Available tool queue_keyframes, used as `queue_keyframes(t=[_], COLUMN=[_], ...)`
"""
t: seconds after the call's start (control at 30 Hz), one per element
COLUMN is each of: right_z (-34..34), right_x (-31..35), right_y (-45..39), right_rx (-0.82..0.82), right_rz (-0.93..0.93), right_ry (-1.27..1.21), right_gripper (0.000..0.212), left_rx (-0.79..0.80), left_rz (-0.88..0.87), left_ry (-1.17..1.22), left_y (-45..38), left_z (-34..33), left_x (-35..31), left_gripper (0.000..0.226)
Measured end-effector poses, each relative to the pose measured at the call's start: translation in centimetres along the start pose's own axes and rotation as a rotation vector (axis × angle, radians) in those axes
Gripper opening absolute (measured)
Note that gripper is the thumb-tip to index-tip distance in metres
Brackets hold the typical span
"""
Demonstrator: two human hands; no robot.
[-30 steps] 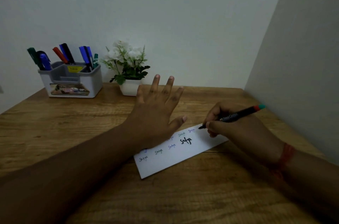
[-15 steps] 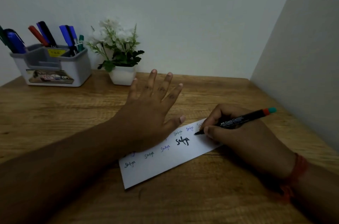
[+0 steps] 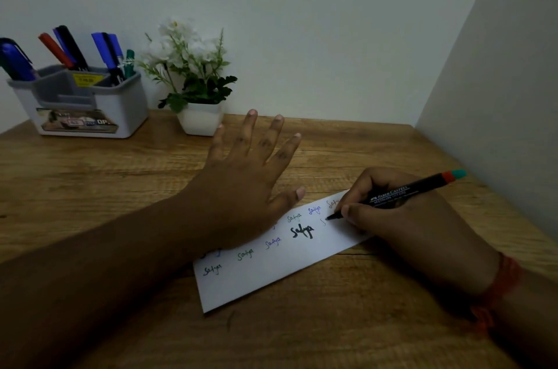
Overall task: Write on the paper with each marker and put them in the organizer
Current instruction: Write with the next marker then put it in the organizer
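Observation:
A white strip of paper (image 3: 271, 281) lies slanted on the wooden table, with several small handwritten words and one bold black word on it. My left hand (image 3: 241, 187) lies flat with fingers spread, its palm and thumb pressing the paper's upper edge. My right hand (image 3: 401, 217) grips a black marker (image 3: 404, 192) with a red and teal end. Its tip touches the paper just right of the bold word, beside a short fresh stroke. The grey and white organizer (image 3: 87, 100) stands at the back left and holds several markers.
A small white pot with white flowers (image 3: 196, 81) stands right of the organizer, against the back wall. A side wall (image 3: 498, 97) closes the table's right side. The wooden table (image 3: 90, 187) spreads out to the left of my left forearm.
The marker tip has come down from the paper's upper right edge to a spot right of the bold word and left a short stroke. The view has shifted; my left hand stays on the paper.

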State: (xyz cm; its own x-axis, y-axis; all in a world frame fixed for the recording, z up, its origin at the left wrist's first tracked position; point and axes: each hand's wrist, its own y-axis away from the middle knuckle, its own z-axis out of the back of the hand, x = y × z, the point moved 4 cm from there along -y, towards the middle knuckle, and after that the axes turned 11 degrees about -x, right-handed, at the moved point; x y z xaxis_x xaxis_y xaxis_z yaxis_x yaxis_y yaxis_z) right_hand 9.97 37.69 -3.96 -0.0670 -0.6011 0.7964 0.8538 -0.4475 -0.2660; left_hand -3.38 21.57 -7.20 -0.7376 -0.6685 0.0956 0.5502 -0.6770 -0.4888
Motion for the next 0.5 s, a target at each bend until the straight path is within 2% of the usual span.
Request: queue_keyframes(t=[0.5], right_z=[0.13], right_x=[-0.44], right_y=[-0.08], right_rx=[-0.008], right_rz=[0.006], right_ry=[0.014], right_gripper=[0.011], left_rx=[0.007], left_rz=[-0.003], left_ry=[0.001], left_y=[0.05], left_z=[0.05], left_x=[-0.06], left_gripper=[0.076])
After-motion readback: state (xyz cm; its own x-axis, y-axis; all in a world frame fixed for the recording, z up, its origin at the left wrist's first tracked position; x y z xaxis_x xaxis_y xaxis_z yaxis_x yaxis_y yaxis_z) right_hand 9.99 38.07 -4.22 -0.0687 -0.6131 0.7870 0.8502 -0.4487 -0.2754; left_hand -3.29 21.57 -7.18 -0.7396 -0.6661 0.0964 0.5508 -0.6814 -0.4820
